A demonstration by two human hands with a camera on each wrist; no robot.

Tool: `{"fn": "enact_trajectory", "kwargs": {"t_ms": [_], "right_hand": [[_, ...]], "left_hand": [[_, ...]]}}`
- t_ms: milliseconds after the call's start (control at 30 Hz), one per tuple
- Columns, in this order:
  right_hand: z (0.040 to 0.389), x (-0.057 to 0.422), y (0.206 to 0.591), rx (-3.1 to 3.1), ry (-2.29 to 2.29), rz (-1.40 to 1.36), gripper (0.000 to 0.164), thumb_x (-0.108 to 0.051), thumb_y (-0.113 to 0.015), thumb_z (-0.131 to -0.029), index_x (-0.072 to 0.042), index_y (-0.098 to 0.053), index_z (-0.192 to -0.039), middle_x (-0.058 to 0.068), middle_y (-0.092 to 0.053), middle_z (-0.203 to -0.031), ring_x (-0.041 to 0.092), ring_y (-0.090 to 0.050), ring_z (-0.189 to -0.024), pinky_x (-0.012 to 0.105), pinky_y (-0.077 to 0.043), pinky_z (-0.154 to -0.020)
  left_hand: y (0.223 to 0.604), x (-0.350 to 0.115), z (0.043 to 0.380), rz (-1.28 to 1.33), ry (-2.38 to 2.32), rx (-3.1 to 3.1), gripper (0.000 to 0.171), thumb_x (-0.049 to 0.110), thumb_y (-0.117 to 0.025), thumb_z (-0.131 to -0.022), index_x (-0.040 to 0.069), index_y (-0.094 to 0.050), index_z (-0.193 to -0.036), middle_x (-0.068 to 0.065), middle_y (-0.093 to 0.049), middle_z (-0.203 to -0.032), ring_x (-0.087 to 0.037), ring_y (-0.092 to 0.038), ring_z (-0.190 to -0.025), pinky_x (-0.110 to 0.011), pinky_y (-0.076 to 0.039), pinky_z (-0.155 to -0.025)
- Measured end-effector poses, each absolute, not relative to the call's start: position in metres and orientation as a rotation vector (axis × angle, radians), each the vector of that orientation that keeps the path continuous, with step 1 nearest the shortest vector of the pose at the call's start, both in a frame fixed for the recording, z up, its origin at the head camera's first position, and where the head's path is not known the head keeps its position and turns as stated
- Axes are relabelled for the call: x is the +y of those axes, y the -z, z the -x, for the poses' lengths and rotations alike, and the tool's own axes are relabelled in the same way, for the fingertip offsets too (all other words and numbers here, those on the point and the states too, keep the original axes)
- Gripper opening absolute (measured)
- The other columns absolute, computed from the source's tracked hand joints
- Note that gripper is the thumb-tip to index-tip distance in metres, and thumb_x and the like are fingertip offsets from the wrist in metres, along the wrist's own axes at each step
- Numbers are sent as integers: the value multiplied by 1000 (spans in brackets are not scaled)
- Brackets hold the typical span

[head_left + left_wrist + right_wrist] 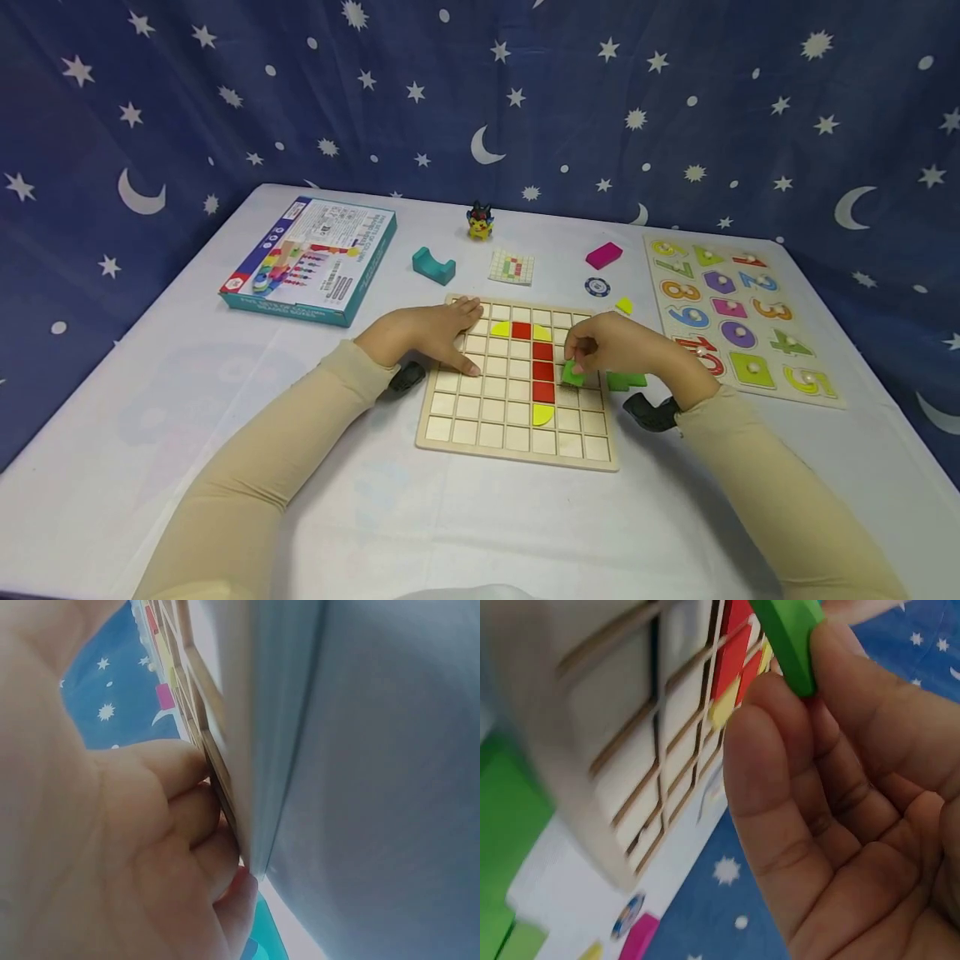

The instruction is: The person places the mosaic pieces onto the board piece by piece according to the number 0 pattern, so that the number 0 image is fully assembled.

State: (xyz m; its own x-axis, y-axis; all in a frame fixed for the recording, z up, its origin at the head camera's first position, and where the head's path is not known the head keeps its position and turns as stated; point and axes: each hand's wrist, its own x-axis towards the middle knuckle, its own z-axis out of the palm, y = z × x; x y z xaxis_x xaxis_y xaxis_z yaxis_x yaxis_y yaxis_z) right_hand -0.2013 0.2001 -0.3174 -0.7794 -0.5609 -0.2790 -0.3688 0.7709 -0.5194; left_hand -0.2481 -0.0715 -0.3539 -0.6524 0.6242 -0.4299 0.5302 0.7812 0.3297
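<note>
The left hand [433,331] was spread on the wooden grid [489,434]. Above, a green block [573,374] was pinched by the right hand [611,342].

A grid board [491,410] lies mid-table, inlaid tiles [543,372] in a column right of its middle, the far end turning left. The left hand [435,329] rests on its far left part; the right hand [618,342] holds a tile [572,375] over its right side. Loose pieces [624,382] lie just right, a puzzle board [780,379] farther right. Beyond the grid board, left to right, come a box [315,258], a curved block [433,267], a card [512,267] and a chip [597,287]; a figurine [480,222] stands behind the card.
</note>
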Motion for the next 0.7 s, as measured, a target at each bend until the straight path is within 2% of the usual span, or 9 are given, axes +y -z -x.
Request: {"fn": "enact_trajectory", "kwargs": {"t_ms": [167, 700], "right_hand": [[201, 184, 322, 2496, 629, 768, 9, -6, -71, -79, -11, -64, -83, -3, -56, -74, 14, -50, -71, 27, -44, -66], [192, 139, 327, 2368, 534, 920, 7, -8, -71, -79, -14, -67, -82, -6, -58, -70, 7, -49, -64, 21, -43, -62]], "left_hand": [[354, -72, 248, -864, -228, 2444, 106, 56, -64, -78, 7, -3, -148, -7, 5, -155, -22, 5, -143, -38, -7, -116], [354, -72, 248, -845, -236, 2451, 105, 56, -65, -77, 7, -5, -148, -6, 4, -156, -22, 4, -143, -38, -8, -116]]}}
